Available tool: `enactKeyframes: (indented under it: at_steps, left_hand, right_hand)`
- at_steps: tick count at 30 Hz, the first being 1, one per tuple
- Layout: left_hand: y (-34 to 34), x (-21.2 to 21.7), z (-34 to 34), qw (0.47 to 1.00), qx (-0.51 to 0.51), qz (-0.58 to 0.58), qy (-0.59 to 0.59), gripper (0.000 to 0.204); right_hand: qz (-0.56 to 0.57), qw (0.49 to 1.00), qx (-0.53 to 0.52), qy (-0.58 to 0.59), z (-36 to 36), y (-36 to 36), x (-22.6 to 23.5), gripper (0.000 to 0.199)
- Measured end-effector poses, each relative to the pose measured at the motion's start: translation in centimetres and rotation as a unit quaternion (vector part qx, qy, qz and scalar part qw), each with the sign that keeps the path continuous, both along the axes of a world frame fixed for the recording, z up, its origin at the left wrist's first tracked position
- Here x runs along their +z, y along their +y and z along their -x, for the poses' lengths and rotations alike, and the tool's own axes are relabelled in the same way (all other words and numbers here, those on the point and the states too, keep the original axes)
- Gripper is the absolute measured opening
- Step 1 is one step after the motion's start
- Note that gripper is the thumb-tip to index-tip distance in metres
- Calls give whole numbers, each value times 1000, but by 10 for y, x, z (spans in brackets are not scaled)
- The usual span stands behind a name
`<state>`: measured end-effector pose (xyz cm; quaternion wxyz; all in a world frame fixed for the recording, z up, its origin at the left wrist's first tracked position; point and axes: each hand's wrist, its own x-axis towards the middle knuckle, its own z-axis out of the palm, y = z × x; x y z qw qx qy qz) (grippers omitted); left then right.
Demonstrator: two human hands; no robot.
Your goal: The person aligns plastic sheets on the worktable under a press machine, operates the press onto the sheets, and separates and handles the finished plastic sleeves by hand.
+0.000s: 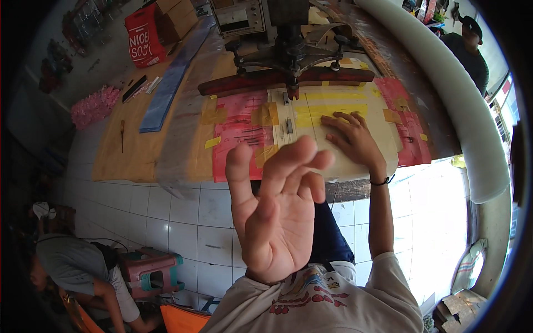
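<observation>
L hand [280, 219] up, half-curled, empty; R hand [355, 141] spread on sheet [350, 169], gripping nothing, prob. steadying; next move prob. needs L hand lowered.

A red bag [143, 33] stands beside a cardboard box [179, 23].

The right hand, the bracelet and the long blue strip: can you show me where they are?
Right hand [357, 141]: head view, back of the hand.
Bracelet [380, 182]: head view, its dark band.
Long blue strip [172, 86]: head view, its middle.
</observation>
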<state>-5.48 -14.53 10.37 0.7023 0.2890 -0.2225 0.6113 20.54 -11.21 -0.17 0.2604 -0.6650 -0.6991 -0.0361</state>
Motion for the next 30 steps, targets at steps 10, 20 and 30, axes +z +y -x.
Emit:
enactKeyframes:
  at_steps: [10, 20, 30]
  left_hand:
    - [129, -78, 9, 852, 336, 0, 402, 41]
    - [185, -120, 15, 674, 307, -109, 663, 26]
    - [186, -124, 18, 676, 328, -106, 652, 25]
  right_hand:
    - [27, 1000, -5, 1, 6, 0, 5, 41]
    - [29, 999, -13, -2, 4, -3, 4, 41]
    - [16, 1000, -1, -16, 5, -3, 4, 38]
